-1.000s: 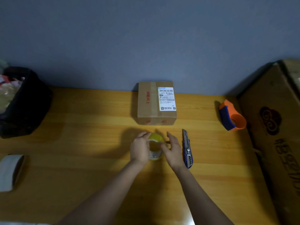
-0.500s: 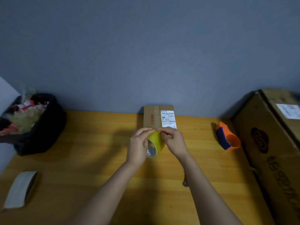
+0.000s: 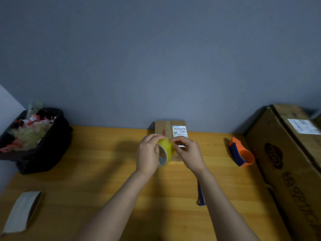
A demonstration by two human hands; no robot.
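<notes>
A yellow roll of tape (image 3: 167, 149) is held above the wooden table (image 3: 97, 164), in front of a small cardboard parcel (image 3: 166, 128) with a white shipping label. My left hand (image 3: 149, 153) grips the roll from the left, fingers curled over its top. My right hand (image 3: 188, 153) pinches at the roll's upper right edge with thumb and fingertips. Whether a tape end is lifted cannot be told. The lower part of the parcel is hidden behind my hands.
A blue utility knife (image 3: 201, 197) lies by my right forearm. An orange and blue tape dispenser (image 3: 240, 154) sits to the right, beside a large cardboard box (image 3: 286, 171). A black bin (image 3: 40, 146) of scraps stands far left, a grey tape roll (image 3: 21, 210) at front left.
Both hands lifted the yellow roll off the table and turned it on its side. My right hand went from open beside it to pinching its top edge. The view tilted upward.
</notes>
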